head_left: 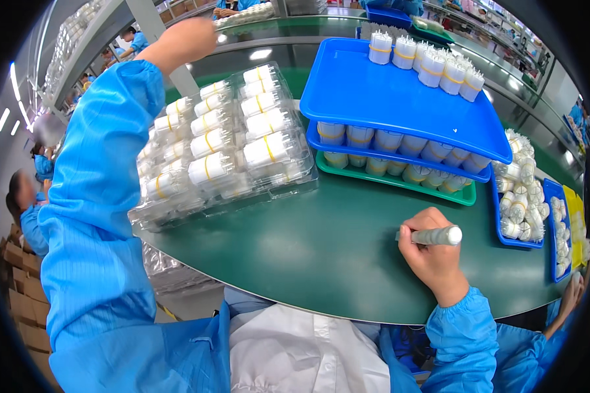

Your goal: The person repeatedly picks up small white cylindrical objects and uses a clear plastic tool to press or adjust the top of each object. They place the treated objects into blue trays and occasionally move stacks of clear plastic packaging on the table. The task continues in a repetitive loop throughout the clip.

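Observation:
My right hand is above the green tabletop, closed around a pale grey marker pen with a white end, held as for writing. At the far left, my left hand is raised beyond the stacked clear plastic trays. Its back is toward me and the fingers are hidden. White cylindrical bundles with yellow bands lie in rows in those trays. Farther right, a blue tray rests on more trays of bundles. Several bundles stand upright along its far right part.
A green tray forms the bottom of the tray stack. To the right, a blue bin of loose white parts stands beside another blue tray and a yellow bag. A co-worker's hand shows at the right edge. Cardboard boxes stand at left.

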`<state>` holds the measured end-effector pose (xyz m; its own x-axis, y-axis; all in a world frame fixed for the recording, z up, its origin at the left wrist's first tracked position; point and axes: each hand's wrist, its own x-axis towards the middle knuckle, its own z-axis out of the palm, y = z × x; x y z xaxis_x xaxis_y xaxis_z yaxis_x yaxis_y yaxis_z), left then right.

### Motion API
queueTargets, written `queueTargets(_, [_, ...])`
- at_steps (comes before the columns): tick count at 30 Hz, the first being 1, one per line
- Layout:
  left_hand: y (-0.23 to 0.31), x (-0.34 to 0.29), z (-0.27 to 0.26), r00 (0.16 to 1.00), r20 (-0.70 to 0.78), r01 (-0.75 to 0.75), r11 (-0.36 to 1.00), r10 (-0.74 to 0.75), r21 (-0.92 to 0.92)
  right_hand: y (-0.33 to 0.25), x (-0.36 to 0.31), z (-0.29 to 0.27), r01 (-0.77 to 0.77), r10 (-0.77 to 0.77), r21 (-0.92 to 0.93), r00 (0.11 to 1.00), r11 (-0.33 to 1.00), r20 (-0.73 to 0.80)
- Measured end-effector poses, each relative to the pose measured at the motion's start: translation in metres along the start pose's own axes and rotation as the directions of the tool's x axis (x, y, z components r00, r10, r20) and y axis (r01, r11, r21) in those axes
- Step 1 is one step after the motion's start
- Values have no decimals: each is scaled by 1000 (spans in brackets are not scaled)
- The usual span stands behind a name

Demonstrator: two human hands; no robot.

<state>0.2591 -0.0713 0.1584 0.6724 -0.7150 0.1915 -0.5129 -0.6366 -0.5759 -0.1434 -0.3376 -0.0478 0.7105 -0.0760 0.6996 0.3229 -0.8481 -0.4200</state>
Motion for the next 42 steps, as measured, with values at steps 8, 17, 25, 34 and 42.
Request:
queueTargets(8, [-75, -89, 97, 449, 813, 705, 706, -370, -69, -17, 1, 0, 72, -73, 2, 997, 997, 36])
queueTargets(17, [-48, -93, 117, 874, 436, 289, 951, -216, -107, -8, -5, 7, -7, 6, 16, 998, 1000, 55])
queueTargets(25, [7, -20, 18, 983, -140, 62, 927, -121, -369, -10, 0, 9, 49, -48, -14, 994, 999, 99])
queueTargets(34, [204, 117, -74, 755, -640, -524, 719, 143, -458, -9, -5, 2, 80, -75, -40, 991, 996, 115])
queueTargets(42, [230, 144, -56, 745, -599, -547, 784, 295, -294, -7, -6, 0, 140, -136, -51, 987, 989, 84])
